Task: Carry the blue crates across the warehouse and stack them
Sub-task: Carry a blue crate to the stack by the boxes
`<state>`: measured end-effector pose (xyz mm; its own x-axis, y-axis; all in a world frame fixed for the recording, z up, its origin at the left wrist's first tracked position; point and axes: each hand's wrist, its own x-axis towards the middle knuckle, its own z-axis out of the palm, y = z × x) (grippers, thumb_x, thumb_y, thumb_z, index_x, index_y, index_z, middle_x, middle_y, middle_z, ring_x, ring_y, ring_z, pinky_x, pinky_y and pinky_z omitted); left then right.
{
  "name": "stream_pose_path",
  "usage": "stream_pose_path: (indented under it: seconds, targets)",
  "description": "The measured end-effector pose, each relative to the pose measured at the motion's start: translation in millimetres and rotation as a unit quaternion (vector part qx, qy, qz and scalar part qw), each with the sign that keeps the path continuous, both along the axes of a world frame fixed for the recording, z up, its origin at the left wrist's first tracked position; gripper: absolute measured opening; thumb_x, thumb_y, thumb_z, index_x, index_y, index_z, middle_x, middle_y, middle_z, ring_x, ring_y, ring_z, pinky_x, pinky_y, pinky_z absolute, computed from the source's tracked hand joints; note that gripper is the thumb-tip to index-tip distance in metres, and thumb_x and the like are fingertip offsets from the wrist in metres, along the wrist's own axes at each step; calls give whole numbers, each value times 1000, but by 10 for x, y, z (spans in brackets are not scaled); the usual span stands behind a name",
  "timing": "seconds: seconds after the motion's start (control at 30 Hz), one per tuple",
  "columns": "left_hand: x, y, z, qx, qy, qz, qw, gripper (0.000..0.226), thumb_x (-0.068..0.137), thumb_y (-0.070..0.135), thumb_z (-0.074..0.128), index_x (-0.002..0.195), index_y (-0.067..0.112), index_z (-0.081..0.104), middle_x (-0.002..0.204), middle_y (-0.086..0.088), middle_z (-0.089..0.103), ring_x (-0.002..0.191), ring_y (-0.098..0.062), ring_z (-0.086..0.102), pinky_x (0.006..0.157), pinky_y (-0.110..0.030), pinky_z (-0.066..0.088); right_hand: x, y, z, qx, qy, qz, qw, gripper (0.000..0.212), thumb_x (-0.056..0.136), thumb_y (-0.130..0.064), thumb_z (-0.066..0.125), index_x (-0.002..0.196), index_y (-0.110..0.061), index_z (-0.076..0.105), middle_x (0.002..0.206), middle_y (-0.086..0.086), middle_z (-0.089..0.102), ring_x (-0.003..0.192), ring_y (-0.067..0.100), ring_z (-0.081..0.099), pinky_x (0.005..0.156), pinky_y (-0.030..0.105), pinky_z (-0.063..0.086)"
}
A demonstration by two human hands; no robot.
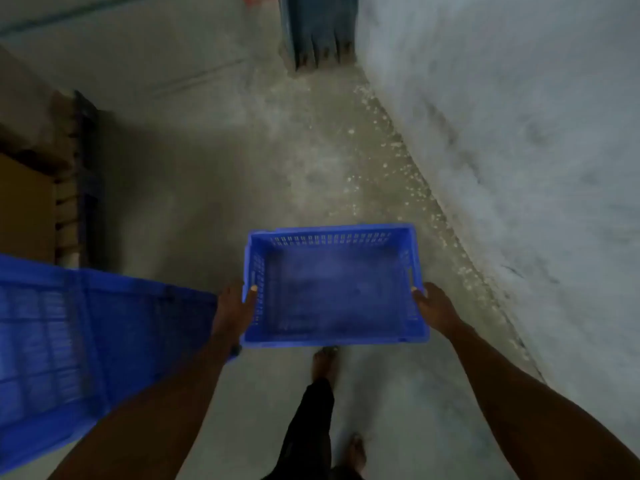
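The empty blue perforated plastic crate [334, 284] sits at six o'clock, level above the concrete floor [214, 161]. The left hand [235, 306] and right hand [434, 308] grip opposite side rims, thumbs hooked inside, likely to keep it balanced while walking. More blue plastic crates [69, 341] lie at eight o'clock.

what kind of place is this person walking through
Most likely a warehouse or storeroom: a bare concrete floor, a rough plastered wall, and blue plastic crates, one carried by both hands and more on the left.

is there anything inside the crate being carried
No, the blue crate, held by the left hand and right hand, shows only its bare floor.
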<state>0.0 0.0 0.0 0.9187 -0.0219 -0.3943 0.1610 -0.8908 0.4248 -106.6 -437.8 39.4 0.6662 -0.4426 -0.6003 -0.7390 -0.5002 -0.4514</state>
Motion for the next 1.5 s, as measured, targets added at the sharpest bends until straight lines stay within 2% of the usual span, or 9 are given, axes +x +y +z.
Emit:
stream_pose_path:
  seconds: [0.1, 0.3, 0.37, 0.47, 0.6, 0.87, 1.03, 1.33, 1.5]
  targets:
    - [298, -116, -197, -11, 25, 61, 998, 47, 104, 36, 52, 132, -1, 55, 133, -29, 56, 126, -45, 51, 107, -48, 37, 284, -96, -283, -7, -5, -57, 998, 47, 100, -25, 54, 131, 9, 52, 133, 30, 55, 123, 43, 53, 99, 41, 41]
    - [618, -123, -825, -68, 81, 193, 975, 63, 101, 57, 39, 117, 0, 62, 117, -23, 65, 111, -38, 60, 99, -50, 46, 572, -246, -888, 47, 39, -151, 987, 55, 102, -49, 39, 110, 1, 61, 111, 28, 64, 106, 41, 61, 83, 37, 40]
    - [664, -257, -752, -111, 85, 232, 963, 51, 107, 43, 36, 108, 0, 63, 105, -17, 63, 95, -29, 59, 87, -40, 49, 611, -271, -1045, 56, 28, -193, 979, 63, 100, -57, 33, 101, -2, 64, 100, 24, 66, 93, 39, 64, 80, 38, 46]
    - [699, -343, -752, -219, 139, 302, 917, 46, 108, 48, 31, 97, 11, 55, 79, -13, 55, 58, -18, 50, 45, -21, 44, 636, -310, -1171, 142, -3, -290, 946, 56, 100, -59, 34, 90, -9, 60, 78, 15, 62, 61, 26, 57, 59, 32, 46]
    - [746, -285, -777, -279, 179, 355, 874, 59, 102, 64, 30, 78, 15, 54, 59, -5, 51, 41, -13, 46, 38, -21, 38, 636, -405, -1197, 215, 12, -318, 923, 63, 97, -65, 34, 82, -10, 60, 67, 13, 61, 50, 24, 55, 51, 28, 44]
    - [854, -296, -365, -284, 197, 286, 894, 60, 102, 64, 24, 73, 17, 47, 53, 1, 40, 35, -12, 37, 35, -23, 33, 524, -478, -651, 209, -29, -302, 930, 65, 93, -72, 36, 69, -14, 52, 58, 7, 47, 41, 18, 41, 42, 28, 38]
    - [921, -369, 346, -313, 228, 254, 886, 60, 98, 69, 29, 76, 18, 49, 50, 4, 40, 36, -11, 34, 35, -23, 32, 197, -591, 79, 288, -46, -361, 886, 62, 86, -75, 44, 70, -15, 48, 53, 4, 46, 38, 16, 43, 37, 22, 39]
    - [853, -971, 1452, -306, 200, 145, 919, 60, 97, 72, 30, 73, 20, 46, 53, 3, 35, 38, -12, 30, 39, -25, 28, -815, -591, 1216, 222, -118, -419, 872, 63, 87, -78, 39, 72, -18, 49, 52, -1, 37, 37, 11, 29, 36, 20, 28]
    - [706, -1538, 1819, -276, 204, 42, 938, 63, 90, 80, 36, 72, 20, 49, 52, 2, 38, 41, -16, 31, 47, -29, 28, -1778, -479, 1638, 201, -153, -500, 828, 63, 89, -77, 38, 71, -18, 47, 53, -1, 36, 39, 11, 29, 38, 20, 28]
